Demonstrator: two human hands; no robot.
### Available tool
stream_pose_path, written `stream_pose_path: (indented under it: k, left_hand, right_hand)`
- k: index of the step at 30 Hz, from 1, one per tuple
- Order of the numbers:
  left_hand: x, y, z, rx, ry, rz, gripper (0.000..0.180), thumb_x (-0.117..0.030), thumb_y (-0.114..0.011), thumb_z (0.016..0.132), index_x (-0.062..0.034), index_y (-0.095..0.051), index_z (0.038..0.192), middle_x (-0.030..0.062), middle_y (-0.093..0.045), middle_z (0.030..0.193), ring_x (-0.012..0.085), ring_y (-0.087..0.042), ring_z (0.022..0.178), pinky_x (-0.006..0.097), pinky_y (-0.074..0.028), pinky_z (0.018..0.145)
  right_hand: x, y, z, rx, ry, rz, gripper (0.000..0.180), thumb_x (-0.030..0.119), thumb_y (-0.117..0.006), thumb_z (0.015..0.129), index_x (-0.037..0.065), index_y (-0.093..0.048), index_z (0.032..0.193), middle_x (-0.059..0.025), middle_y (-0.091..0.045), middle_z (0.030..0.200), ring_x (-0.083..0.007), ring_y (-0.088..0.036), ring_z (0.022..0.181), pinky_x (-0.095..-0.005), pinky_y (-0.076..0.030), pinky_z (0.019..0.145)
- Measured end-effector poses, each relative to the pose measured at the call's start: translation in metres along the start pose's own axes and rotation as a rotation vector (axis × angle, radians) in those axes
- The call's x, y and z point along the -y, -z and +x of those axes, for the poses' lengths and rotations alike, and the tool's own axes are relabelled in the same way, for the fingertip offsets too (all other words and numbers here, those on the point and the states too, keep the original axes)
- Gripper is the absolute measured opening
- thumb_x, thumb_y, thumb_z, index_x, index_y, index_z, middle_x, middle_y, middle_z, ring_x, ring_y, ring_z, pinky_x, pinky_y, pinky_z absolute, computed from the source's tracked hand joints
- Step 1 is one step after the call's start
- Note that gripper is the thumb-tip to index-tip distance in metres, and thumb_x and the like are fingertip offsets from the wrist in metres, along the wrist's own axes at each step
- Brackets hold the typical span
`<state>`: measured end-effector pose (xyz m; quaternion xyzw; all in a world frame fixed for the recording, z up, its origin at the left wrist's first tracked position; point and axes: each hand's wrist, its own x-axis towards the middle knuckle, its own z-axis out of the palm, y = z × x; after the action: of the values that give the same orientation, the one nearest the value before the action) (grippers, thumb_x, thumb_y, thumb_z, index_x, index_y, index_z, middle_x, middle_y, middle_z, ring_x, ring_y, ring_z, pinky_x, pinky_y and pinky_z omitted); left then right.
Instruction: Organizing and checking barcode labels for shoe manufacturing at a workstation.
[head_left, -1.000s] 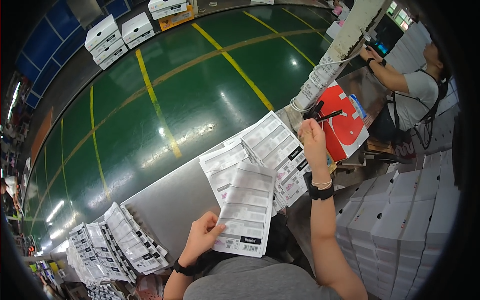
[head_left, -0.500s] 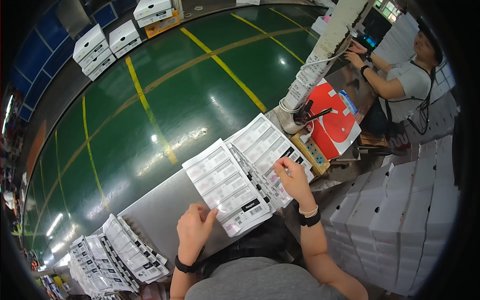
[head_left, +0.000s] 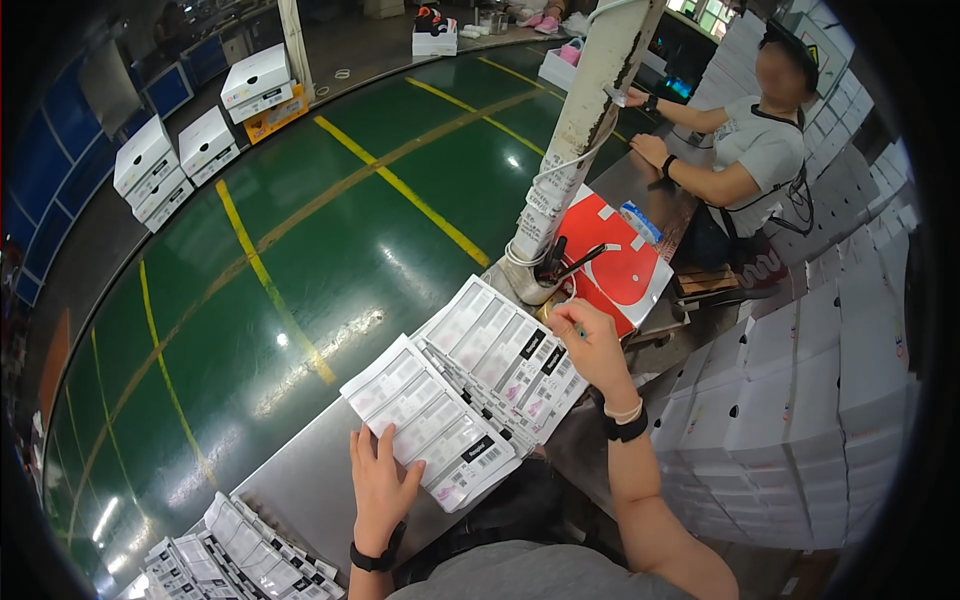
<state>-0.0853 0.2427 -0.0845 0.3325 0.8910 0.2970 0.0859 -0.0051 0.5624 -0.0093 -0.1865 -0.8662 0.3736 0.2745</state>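
Two stacks of printed label sheets lie side by side before me, overlapping at their inner edges. Against the left stack (head_left: 425,420) rests my left hand (head_left: 382,480), its fingers spread along the near-left edge. Over the far right corner of the right stack (head_left: 490,335) is my right hand (head_left: 598,350), thumb and fingers pinched together. Whatever is between those fingertips, if anything, is too small to make out. The sheets are white with grey panels, black blocks and small pink pictures.
More sheet stacks (head_left: 250,550) lie at lower left on the metal table (head_left: 310,450). Beyond runs a green conveyor belt (head_left: 330,240). A post (head_left: 570,150), a red box (head_left: 615,260) and a seated person (head_left: 745,150) are at right, above piled white boxes (head_left: 750,400).
My left hand has opened from a curled shape and spread along the left stack. My right hand has moved to the right stack's far corner. The whole view has shifted.
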Motion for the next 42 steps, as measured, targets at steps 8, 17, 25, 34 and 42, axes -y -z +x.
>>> stream_pose_path:
  k: [8,17,25,34,42]
  left_hand:
    - [0.014,-0.001,-0.008,-0.012,-0.097,0.086,0.048,-0.021,-0.067,0.074,-0.0019,-0.054,0.116,0.0285,-0.045,0.126,0.0449,-0.043,0.115,0.051,-0.038,0.093]
    - [0.003,0.014,-0.009,0.109,-0.114,0.167,0.066,-0.025,-0.069,0.074,-0.0043,-0.044,0.131,0.0358,-0.044,0.124,0.0502,-0.04,0.115,0.052,-0.034,0.099]
    - [0.001,0.012,-0.002,0.093,-0.129,0.192,0.066,-0.025,-0.07,0.071,-0.0046,-0.046,0.129,0.0362,-0.048,0.117,0.0497,-0.045,0.108,0.053,-0.037,0.094]
    - [0.008,0.012,-0.005,0.127,-0.122,0.198,0.068,-0.026,-0.068,0.073,-0.0041,-0.044,0.132,0.04,-0.042,0.123,0.0523,-0.041,0.115,0.052,-0.035,0.099]
    - [0.006,0.051,-0.021,0.12,-0.13,-0.051,0.069,-0.022,-0.066,0.081,-0.0028,-0.034,0.139,0.0378,-0.033,0.135,0.0515,-0.036,0.123,0.05,-0.033,0.103]
  right_hand:
    - [-0.036,-0.003,0.049,-0.152,0.023,-0.139,0.015,0.015,-0.061,0.083,0.0,-0.062,0.084,-0.0174,-0.061,0.08,-0.0366,-0.059,0.077,-0.0413,-0.046,0.066]
    - [-0.032,0.012,0.042,-0.135,-0.064,-0.082,0.017,0.016,-0.062,0.084,-0.001,-0.061,0.082,-0.0152,-0.061,0.078,-0.0329,-0.061,0.072,-0.0384,-0.047,0.063]
    - [0.009,0.029,0.03,-0.208,0.039,-0.007,0.014,0.012,-0.061,0.085,-0.002,-0.06,0.085,-0.0129,-0.061,0.079,-0.0288,-0.06,0.07,-0.0348,-0.047,0.063]
    - [-0.018,0.01,0.044,-0.094,0.034,-0.165,0.018,0.018,-0.056,0.087,0.001,-0.061,0.085,-0.0134,-0.062,0.084,-0.0323,-0.06,0.078,-0.0395,-0.047,0.068]
    - [-0.037,0.003,0.039,-0.091,-0.039,-0.314,0.018,0.019,-0.056,0.086,0.003,-0.062,0.084,-0.0145,-0.061,0.082,-0.0341,-0.06,0.08,-0.0426,-0.047,0.069]
